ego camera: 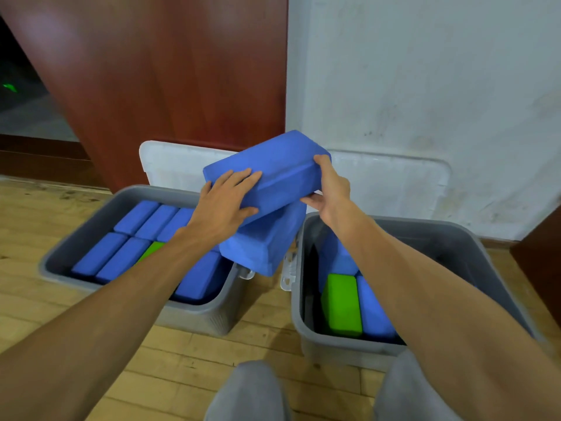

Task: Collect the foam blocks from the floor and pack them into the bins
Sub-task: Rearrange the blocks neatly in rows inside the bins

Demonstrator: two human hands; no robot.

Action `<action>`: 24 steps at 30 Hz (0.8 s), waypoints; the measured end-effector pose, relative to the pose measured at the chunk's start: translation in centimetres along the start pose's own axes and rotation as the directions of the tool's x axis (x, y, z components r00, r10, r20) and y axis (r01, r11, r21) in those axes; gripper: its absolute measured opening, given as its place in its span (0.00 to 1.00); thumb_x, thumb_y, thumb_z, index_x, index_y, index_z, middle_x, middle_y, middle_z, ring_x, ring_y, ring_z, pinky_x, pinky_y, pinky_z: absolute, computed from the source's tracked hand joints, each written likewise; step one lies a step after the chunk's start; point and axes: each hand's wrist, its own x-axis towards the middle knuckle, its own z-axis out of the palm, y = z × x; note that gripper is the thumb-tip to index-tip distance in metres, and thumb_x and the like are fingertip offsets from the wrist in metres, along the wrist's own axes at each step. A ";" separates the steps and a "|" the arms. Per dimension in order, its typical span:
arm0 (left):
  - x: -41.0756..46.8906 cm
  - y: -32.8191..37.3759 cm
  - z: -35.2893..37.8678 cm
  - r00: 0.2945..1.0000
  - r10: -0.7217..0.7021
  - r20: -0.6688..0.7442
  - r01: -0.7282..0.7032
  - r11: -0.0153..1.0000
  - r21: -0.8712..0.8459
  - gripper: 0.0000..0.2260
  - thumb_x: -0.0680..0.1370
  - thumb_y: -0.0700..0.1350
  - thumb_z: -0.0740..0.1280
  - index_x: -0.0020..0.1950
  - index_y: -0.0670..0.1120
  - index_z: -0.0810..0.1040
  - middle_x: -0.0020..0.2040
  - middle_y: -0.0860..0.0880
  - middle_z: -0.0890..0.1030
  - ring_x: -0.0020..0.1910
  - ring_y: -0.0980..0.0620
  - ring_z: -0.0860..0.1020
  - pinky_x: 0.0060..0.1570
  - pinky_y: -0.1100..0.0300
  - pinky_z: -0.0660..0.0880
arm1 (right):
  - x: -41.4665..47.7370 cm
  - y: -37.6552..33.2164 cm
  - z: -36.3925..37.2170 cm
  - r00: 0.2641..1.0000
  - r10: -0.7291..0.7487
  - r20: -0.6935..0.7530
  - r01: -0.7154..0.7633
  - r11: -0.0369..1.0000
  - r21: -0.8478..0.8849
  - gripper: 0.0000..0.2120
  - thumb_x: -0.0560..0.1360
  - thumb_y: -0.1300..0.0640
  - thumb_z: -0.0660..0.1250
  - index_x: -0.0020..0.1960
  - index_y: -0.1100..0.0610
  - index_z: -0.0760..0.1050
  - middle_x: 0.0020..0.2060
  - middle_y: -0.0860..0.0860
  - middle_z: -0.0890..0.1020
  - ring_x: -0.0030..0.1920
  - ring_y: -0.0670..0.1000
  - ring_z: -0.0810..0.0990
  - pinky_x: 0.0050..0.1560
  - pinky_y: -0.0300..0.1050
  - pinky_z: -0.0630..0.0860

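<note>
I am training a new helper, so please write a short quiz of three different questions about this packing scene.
1. True or false: both hands grip the upper blue block.
2. Which bin holds more blocks: A) the left bin, B) the right bin?
3. What colour is the block that lies beside the blue ones in the right bin?

Key
1. True: the left hand and the right hand hold its two ends, with a second blue block under it.
2. A.
3. Green.
</note>
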 end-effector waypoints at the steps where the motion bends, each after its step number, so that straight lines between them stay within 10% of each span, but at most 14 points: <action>1: 0.5 0.6 -0.3 0.999 0.021 -0.047 -0.021 1.000 0.000 0.32 0.76 0.48 0.70 0.77 0.51 0.60 0.75 0.50 0.63 0.74 0.45 0.60 0.70 0.42 0.59 | -0.3 -0.9 -0.3 1.000 -0.022 0.020 0.022 1.000 -0.005 0.24 0.70 0.49 0.73 0.60 0.59 0.73 0.54 0.54 0.79 0.53 0.58 0.82 0.42 0.50 0.83; 10: 7.3 13.8 -0.7 0.983 -0.021 -0.181 -0.029 0.963 -0.269 0.29 0.75 0.49 0.65 0.75 0.48 0.63 0.75 0.48 0.62 0.73 0.45 0.59 0.70 0.51 0.55 | -2.0 -9.0 -8.3 0.967 -0.254 0.036 0.250 0.964 0.093 0.06 0.74 0.58 0.69 0.49 0.56 0.77 0.45 0.49 0.81 0.49 0.53 0.80 0.56 0.53 0.80; 19: 9.6 27.6 5.3 0.991 0.040 0.130 0.085 0.571 -0.817 0.26 0.72 0.69 0.55 0.70 0.66 0.63 0.69 0.51 0.69 0.67 0.51 0.69 0.68 0.52 0.66 | -1.7 -11.9 -21.8 0.942 -0.337 -0.008 0.333 0.934 -0.126 0.43 0.62 0.48 0.77 0.72 0.54 0.63 0.64 0.49 0.77 0.61 0.50 0.78 0.54 0.46 0.78; 24: 8.5 32.0 9.8 0.945 0.106 0.308 0.262 0.317 -0.911 0.23 0.80 0.63 0.52 0.69 0.53 0.69 0.63 0.54 0.76 0.62 0.54 0.76 0.60 0.53 0.75 | -1.3 -12.0 -26.6 0.936 -0.337 -0.104 0.292 0.905 -0.310 0.12 0.80 0.46 0.58 0.52 0.51 0.76 0.51 0.46 0.80 0.53 0.48 0.78 0.55 0.48 0.74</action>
